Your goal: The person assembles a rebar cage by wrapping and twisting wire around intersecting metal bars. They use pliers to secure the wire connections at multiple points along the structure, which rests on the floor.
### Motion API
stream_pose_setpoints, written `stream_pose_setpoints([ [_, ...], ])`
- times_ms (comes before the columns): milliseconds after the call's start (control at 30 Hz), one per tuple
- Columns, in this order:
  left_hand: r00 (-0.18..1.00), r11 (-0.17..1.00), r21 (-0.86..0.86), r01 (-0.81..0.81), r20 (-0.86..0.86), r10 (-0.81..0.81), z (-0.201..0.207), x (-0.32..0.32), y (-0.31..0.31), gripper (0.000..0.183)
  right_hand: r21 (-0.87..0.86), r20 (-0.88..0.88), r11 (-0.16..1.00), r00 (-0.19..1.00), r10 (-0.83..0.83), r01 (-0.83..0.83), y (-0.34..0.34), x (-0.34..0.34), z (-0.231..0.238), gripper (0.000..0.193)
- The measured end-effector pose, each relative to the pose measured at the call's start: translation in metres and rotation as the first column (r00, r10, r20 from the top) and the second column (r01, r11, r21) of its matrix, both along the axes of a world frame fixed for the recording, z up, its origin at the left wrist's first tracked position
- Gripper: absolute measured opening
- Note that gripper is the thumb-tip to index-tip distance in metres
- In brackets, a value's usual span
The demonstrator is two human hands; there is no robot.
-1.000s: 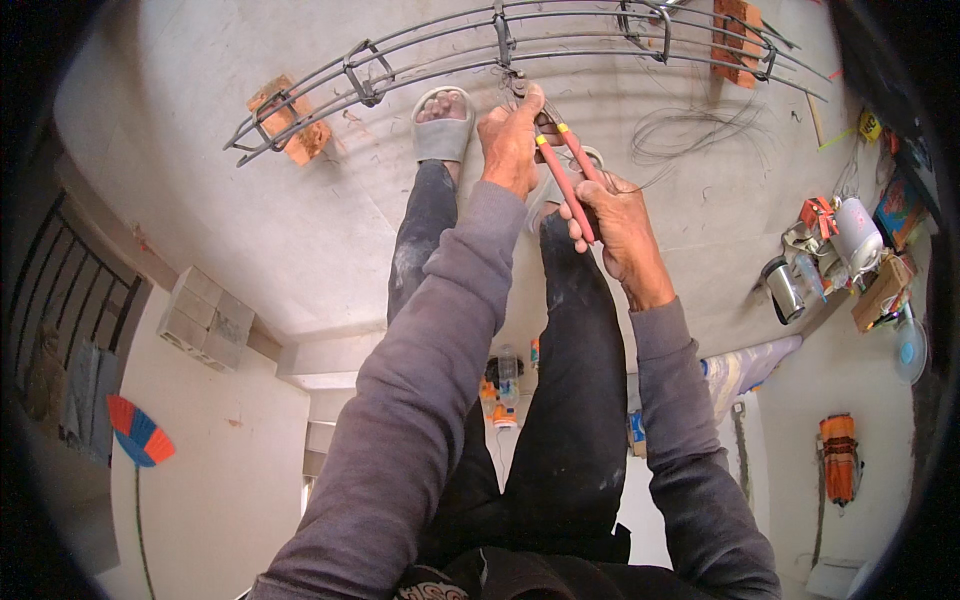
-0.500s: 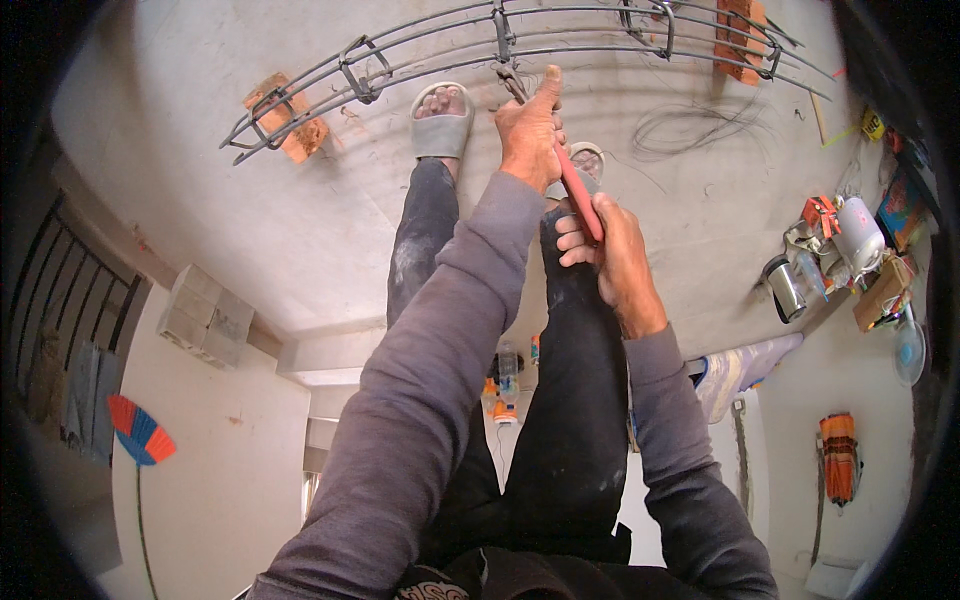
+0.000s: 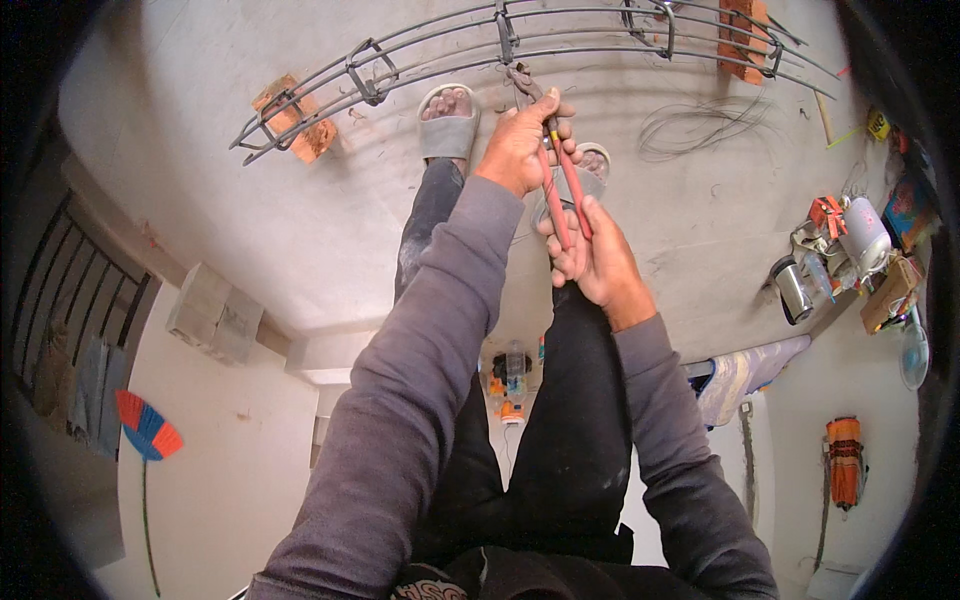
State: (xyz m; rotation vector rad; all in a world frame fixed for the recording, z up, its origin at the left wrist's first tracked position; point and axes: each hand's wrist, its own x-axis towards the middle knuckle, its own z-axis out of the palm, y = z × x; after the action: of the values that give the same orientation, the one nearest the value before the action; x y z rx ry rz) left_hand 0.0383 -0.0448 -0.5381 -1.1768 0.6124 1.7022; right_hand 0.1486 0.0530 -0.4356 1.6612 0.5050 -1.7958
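Observation:
Long red-handled nippers (image 3: 577, 187) are in both my hands, their dark metal head by the steel rebar cage (image 3: 440, 60). Around the upper part, just below the head, my left hand (image 3: 518, 145) is closed. My right hand (image 3: 603, 262) grips the lower ends of the two handles, which now stand slightly apart. The jaws lie close to a tied stirrup on the cage's near side; I cannot tell whether they touch wire there. The cage is a long bundle of dark bars with square stirrups.
An orange brick (image 3: 305, 130) props the cage's left end, another brick (image 3: 742, 45) its right. A loose coil of thin wire (image 3: 700, 128) lies on the floor. My sandalled feet are below the cage. At right are a steel tumbler (image 3: 791, 288) and assorted clutter.
The nippers' handles have parted from nearly closed together. Both hands have come slightly lower, and the tool's head shows more fully just below the cage.

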Motion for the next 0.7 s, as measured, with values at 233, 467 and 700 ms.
stream_pose_setpoints([
  [233, 0.969, 0.842, -0.509, 0.181, -0.055, -0.242, 0.003, 0.016, 0.039, 0.028, 0.681, -0.093, 0.575, 0.726, 0.682, -0.453, 0.004, 0.008, -0.026, 0.024],
  [467, 0.978, 0.919, -0.371, 0.131, -0.102, -0.181, -0.005, 0.02, 0.027, 0.033, 0.742, 0.234, -0.044, 0.197, 0.952, -0.669, 0.014, -0.019, -0.03, 0.017],
  [700, 0.982, 0.957, -0.272, 0.106, -0.124, -0.144, -0.002, 0.016, 0.019, 0.052, 0.846, 0.105, 0.08, 0.311, 0.944, -0.527, 0.025, -0.017, -0.047, 0.021],
])
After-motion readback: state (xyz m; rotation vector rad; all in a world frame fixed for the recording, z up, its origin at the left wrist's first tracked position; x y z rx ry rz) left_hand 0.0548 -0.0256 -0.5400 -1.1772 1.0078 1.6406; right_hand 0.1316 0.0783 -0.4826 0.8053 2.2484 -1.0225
